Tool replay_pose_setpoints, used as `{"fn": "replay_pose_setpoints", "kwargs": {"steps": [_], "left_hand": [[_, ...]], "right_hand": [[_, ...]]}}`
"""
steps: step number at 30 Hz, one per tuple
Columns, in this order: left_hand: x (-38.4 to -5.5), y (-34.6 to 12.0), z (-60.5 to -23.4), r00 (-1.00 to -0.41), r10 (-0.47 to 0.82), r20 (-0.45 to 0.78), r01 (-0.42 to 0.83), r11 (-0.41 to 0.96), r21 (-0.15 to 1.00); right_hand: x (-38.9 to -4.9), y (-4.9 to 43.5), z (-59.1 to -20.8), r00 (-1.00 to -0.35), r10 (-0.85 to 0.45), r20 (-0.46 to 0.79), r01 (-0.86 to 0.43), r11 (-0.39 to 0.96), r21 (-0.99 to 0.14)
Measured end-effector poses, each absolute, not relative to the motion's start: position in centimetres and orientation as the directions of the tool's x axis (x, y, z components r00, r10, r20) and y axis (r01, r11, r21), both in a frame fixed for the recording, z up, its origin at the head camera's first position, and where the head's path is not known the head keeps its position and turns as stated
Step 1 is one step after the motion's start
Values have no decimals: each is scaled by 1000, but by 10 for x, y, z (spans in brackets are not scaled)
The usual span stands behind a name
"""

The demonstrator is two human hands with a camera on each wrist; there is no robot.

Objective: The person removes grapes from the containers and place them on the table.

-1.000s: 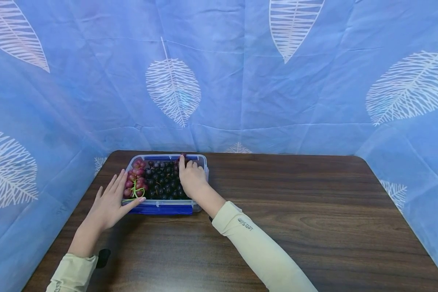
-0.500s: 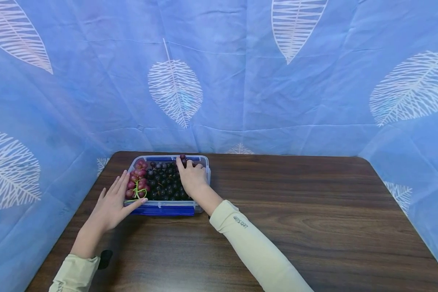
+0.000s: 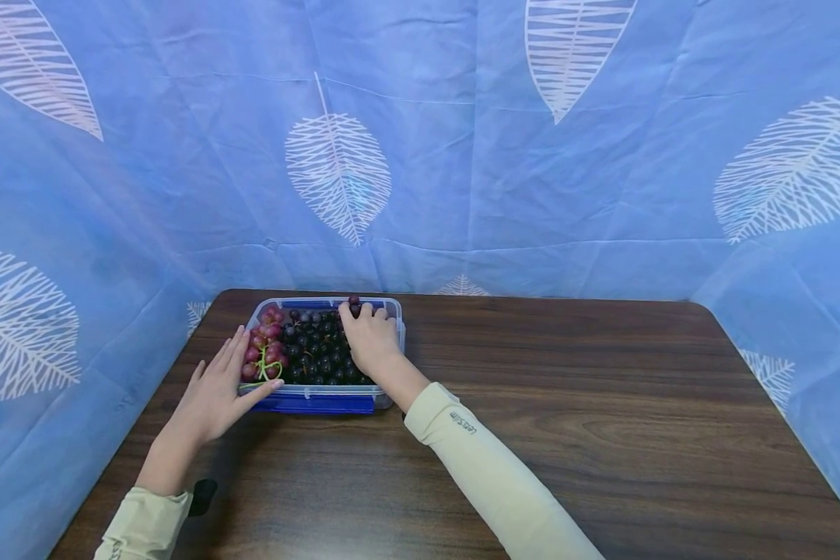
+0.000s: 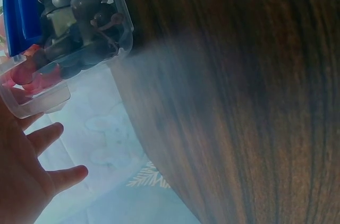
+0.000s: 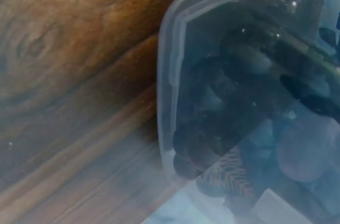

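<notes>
Your left grip point(image 3: 211, 393) lay spread against box point(image 3: 318, 404); right grip point(image 3: 373, 342) closure was unclear; hard pressing could've bruised dark grapes point(image 3: 315, 344).

The left forearm point(image 3: 166, 459) enters at the near left and runs toward the far side, inclined to the right. A pale sleeve point(image 3: 147, 519) covers its near part. The left hand point(image 3: 210, 395) has its back facing up, fingers extended toward the far side and thumb splayed to the right. In the left wrist view, three fingers point(image 4: 68, 178) are spread apart.

The right arm, in a longer sleeve point(image 3: 493, 474), extends from the near side toward the far left. The right hand point(image 3: 373, 341) is back-up, left of the arm, with fingers bent downward; their tips are partly hidden.
</notes>
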State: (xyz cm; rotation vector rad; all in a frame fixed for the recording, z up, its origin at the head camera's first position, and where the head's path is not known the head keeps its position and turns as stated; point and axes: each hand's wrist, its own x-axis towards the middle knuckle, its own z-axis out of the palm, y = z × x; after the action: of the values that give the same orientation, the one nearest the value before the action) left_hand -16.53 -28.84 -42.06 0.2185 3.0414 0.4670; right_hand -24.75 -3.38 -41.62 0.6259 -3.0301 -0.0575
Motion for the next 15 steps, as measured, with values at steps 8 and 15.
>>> {"fn": "replay_pose_setpoints", "kwargs": {"steps": [8,15], "left_hand": [[-164,-288,-420,-988,152,-25,137,942,307],[-165,-288,-420,-989,144,-32,127,942,309]], "right_hand": [[-244,-29,-414,-877,-458,143,-455,889,54],[-241,-25,-415,-836,-483,259,-496,868,16]]}}
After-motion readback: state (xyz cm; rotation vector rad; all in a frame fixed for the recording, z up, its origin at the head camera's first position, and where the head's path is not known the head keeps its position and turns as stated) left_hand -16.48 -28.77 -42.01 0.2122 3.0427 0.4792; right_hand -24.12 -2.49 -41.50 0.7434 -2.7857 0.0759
